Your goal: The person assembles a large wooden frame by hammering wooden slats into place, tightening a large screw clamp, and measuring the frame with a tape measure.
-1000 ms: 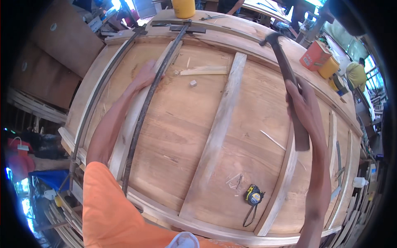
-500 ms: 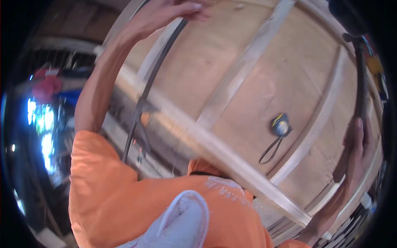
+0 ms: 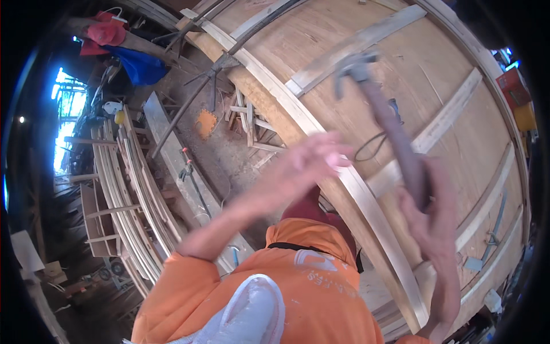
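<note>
Hammer (image 3: pixel 388 121): in the head view, it is held at a slant above the wooden panel (image 3: pixel 452 69), its claw head toward the upper left.
Right hand (image 3: pixel 431 212): its fingers are wrapped around the lower end of the hammer's handle, closed on it.
Left hand (image 3: pixel 312 157): blurred by motion, it is held empty with the fingers partly spread, in front of the near rail (image 3: pixel 391 241); whether the rail is touched cannot be told.
Tape measure (image 3: pixel 397 110): it is partly hidden by the hammer, its strap looped on the panel.
Clamp (image 3: pixel 220 64): it is fitted at the panel's near edge.
Wood strips (image 3: pixel 121 189): they are stacked at the left, beyond the orange shirt (image 3: pixel 321 298).
</note>
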The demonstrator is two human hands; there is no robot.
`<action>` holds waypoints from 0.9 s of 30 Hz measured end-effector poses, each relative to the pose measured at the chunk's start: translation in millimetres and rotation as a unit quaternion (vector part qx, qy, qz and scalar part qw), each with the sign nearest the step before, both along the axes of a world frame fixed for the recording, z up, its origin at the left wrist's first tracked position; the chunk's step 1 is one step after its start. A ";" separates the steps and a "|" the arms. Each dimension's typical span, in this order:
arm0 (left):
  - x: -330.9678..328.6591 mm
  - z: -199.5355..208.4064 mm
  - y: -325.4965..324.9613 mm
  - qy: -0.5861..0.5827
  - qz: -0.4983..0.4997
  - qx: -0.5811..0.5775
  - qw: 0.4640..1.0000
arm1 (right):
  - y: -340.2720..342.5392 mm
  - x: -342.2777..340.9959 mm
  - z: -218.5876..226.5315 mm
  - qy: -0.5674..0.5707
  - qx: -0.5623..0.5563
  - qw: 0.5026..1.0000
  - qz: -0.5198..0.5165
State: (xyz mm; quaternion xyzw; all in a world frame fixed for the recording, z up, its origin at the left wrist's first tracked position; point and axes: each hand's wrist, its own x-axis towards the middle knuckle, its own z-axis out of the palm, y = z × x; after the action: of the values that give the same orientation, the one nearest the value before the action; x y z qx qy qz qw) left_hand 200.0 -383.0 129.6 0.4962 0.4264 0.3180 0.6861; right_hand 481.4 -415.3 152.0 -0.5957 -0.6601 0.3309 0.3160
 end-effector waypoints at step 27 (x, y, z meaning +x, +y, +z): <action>-338.3 -56.5 115.0 0.494 0.217 0.298 0.787 | -65.8 113.7 -116.1 -0.294 -0.041 0.907 -0.299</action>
State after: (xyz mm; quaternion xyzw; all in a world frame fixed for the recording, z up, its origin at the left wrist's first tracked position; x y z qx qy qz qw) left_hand -138.2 -268.1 73.0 0.6595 0.6880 0.2813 0.1127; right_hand 595.1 -481.1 35.9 -0.8478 -0.5002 0.0576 0.1665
